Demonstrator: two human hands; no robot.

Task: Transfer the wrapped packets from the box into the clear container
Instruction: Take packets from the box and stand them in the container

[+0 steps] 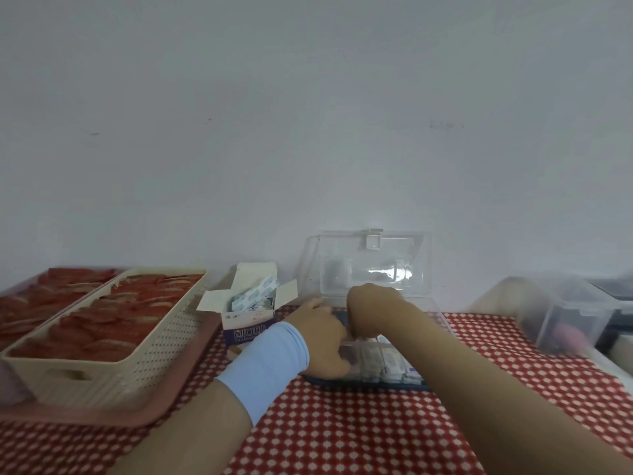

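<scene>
We see both hands meeting over the clear container (424, 313), which sits toward the far edge of the table (342, 437), near its middle, on a red-and-white patterned cloth. Its lid (371, 265) stands open and upright against the wall (308, 114). The left hand (320, 339), with a light blue sleeve (265, 366) round the wrist, lies against the container's left side, its fingers reaching in over the rim and its thumb low at the near-left corner. The right hand (373, 308) comes in above the container with knuckles up and fingers curled downward, and its fingertips touch those of the left hand. We cannot tell whether either hand pinches a packet there, because the fingertips hide each other and the spot is blurred. Inside the container, along its near side just right of the left thumb, a row of packets (388, 363) stands on edge. The box (245, 322) sits just left of the container, close beside the left hand, with its flaps open. More wrapped packets (255, 296) poke out of its top. Toward the left edge of the table a beige basket (113, 371) filled with red items rests on a pink tray (102, 418). Near the right edge stands another clear bin (568, 313), blurred, well apart from the hands.
</scene>
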